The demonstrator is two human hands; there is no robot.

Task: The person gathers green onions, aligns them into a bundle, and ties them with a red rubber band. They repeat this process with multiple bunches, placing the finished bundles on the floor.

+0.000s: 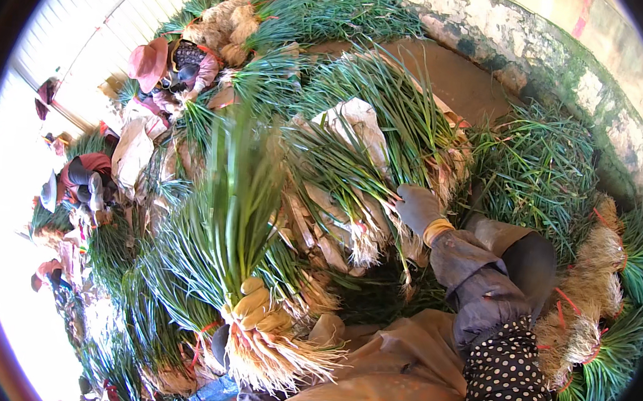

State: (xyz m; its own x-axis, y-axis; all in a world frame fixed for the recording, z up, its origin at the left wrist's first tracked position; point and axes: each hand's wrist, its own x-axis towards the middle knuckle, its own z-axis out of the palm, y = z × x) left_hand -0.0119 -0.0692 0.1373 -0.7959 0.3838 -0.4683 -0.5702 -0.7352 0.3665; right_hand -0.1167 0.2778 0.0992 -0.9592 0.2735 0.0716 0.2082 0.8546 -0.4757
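A thick bunch of green onions [243, 206] is gripped near its white bases by my gloved left hand [255, 307]. Its leaves point up, blurred, and pale roots hang below the fingers. My right hand [419, 207], in a grey glove with a yellow cuff, is closed on a few onion stalks [384, 188] near their base ends. Under and around it spreads a loose heap of green onions [378, 109] on pale sacking [360, 119]. A small clump with white roots [365, 237] lies left of the right hand.
Tied bundles [582, 308] with outward roots and red ties stand at the right, below a leafy green heap [536, 165]. A low, peeling wall [586, 90] curves behind. Other people sit at left, one in a pink hat [147, 64]. A tan apron [388, 367] covers my lap.
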